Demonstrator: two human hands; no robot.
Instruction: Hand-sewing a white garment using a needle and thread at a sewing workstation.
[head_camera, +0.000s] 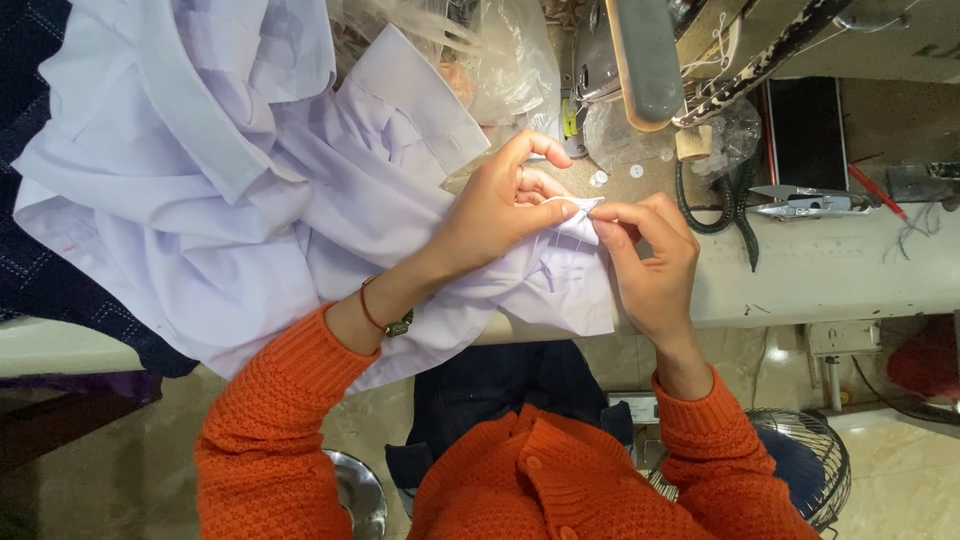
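A white shirt (220, 200) lies bunched over the left side of the sewing table (840, 270). My left hand (500, 205) and my right hand (650, 255) both pinch a small folded corner of the shirt (580, 222) between thumb and fingers, above the table's front edge. Both arms wear orange knitted sleeves, and a thin red band with a small charm circles my left wrist (385, 318). A cuff of the shirt (420, 95) sticks up behind my left hand.
A sewing machine (650, 60) stands at the back, with small white buttons (615, 175) on the table by it. Thread snips (800, 200) and a red pencil (875, 190) lie at the right. Clear plastic bags (500, 60) sit behind the shirt. A fan (810, 460) stands on the floor.
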